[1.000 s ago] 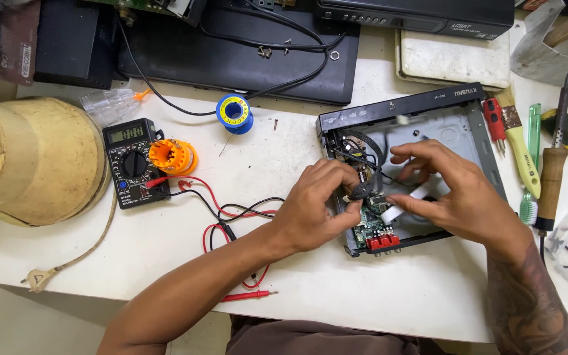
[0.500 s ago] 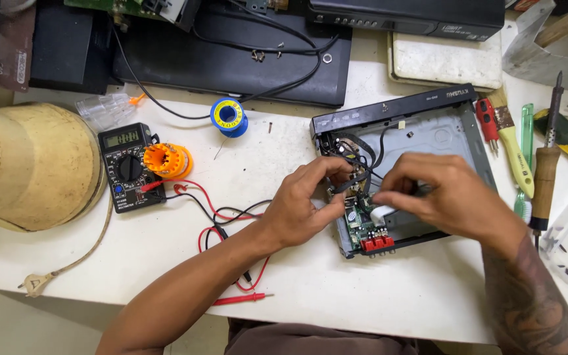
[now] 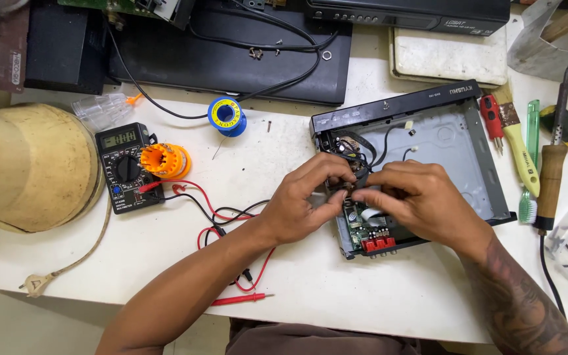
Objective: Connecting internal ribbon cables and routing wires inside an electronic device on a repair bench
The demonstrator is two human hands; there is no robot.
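L hand (image 3: 310,197) + R hand (image 3: 415,204): my fingertips meet, pinching small part over board (image 3: 363,231), can't tell which | board under both hands, in open case (image 3: 455,141), lid off for access | meter (image 3: 126,167) far left of L | irons (image 3: 550,177) right of R, in reach

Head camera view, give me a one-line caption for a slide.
Left hand and right hand work together on the circuit board inside an opened black player chassis, multimeter nearby.

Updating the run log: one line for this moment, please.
left hand: on circuit board | right hand: on same board, fingertips meeting left | board: inside open case | multimeter: idle, left of case
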